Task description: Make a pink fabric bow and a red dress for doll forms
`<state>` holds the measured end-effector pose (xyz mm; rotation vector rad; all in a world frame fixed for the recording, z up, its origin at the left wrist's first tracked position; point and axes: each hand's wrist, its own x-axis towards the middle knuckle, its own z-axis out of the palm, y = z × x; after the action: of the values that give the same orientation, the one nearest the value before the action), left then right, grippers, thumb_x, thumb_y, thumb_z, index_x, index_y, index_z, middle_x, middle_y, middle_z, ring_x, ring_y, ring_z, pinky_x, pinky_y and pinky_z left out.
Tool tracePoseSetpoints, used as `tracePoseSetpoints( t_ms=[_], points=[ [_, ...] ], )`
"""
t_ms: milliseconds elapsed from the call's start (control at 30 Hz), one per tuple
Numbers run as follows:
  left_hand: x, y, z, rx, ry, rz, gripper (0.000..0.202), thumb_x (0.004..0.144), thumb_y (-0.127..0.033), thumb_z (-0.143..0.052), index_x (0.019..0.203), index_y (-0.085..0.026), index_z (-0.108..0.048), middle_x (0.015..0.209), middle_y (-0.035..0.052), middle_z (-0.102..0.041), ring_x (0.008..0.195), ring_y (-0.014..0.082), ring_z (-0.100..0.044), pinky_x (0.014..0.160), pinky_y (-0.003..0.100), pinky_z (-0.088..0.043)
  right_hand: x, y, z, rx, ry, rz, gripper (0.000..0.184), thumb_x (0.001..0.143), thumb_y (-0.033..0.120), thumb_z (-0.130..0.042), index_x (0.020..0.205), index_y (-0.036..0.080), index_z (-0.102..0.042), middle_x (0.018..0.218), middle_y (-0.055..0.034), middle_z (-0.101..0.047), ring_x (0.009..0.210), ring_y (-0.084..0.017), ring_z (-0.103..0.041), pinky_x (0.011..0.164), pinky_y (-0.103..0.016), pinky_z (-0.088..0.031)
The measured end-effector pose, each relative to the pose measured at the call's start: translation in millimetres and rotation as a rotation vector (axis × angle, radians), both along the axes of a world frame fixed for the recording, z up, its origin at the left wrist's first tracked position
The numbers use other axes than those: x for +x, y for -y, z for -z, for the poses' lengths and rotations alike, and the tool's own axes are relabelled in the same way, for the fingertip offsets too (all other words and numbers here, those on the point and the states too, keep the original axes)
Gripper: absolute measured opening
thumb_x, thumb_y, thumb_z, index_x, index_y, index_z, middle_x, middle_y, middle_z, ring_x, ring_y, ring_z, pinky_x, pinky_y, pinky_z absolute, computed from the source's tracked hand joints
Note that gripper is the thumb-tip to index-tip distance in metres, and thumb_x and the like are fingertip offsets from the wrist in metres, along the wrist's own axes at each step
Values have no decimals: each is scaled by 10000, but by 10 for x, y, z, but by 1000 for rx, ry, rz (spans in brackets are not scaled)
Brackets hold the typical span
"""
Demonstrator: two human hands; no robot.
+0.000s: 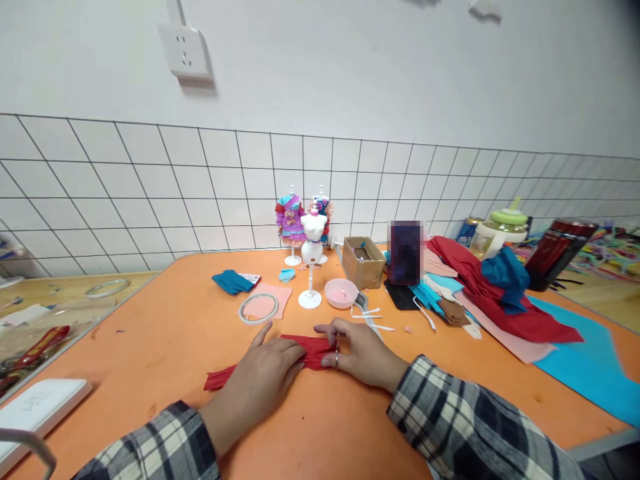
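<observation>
Pressing my left hand (265,373) flat and open on the red fabric strip (311,348), I pinch its end with my right hand (357,353), apparently to hold its fold, on the near side of the white mannequin (313,247).

Open table (165,333) is left beside the left hand (265,373), bare as far as a flat white case (40,407) at the near-left edge. Straight ahead of both hands the way is narrowed by a tape ring (259,308), the foot of a white mannequin stand (310,299), a pink bowl (341,293) and loose white strips (373,315), with a cardboard box (364,261) behind. Right of the right hand (360,353), a bare band is bounded by heaped red cloth (500,313) and a blue sheet (590,363).
</observation>
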<state>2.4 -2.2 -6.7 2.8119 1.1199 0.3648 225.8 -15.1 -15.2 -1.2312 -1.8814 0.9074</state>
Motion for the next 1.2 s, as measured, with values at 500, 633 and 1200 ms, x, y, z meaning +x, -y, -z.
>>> tracePoseSetpoints(
  t_ms=[500, 633, 1200],
  points=[
    [-20, -56, -17, 44, 10, -64, 252, 963, -276, -405, 851, -186, -611, 949, 88, -627, 886, 231, -598, 772, 341, -461, -81, -94, 155, 13, 132, 206, 170, 698, 136, -680, 734, 201, -528, 734, 37, -649, 679, -143, -577, 598, -237, -403],
    [-41, -38, -50, -145, 30, -237, 248, 961, -325, -361, 858, -204, -551, 705, 27, -620, 647, 197, -590, 581, 276, -404, -16, -74, 50, 176, -17, 213, 143, 773, 220, -652, 873, 215, -550, 1068, -48, -696, 1018, -203, -632, 873, -347, -477],
    [-13, 116, -251, -1195, 357, 1, 464, 811, -636, -567, 873, -177, -574, 665, -53, -404, 572, 95, -319, 528, 208, -293, -122, 91, -61, 137, 251, -272, 314, 838, 286, -653, 1153, 283, -656, 976, 4, -736, 866, -168, -673, 736, -220, -454]
  ],
)
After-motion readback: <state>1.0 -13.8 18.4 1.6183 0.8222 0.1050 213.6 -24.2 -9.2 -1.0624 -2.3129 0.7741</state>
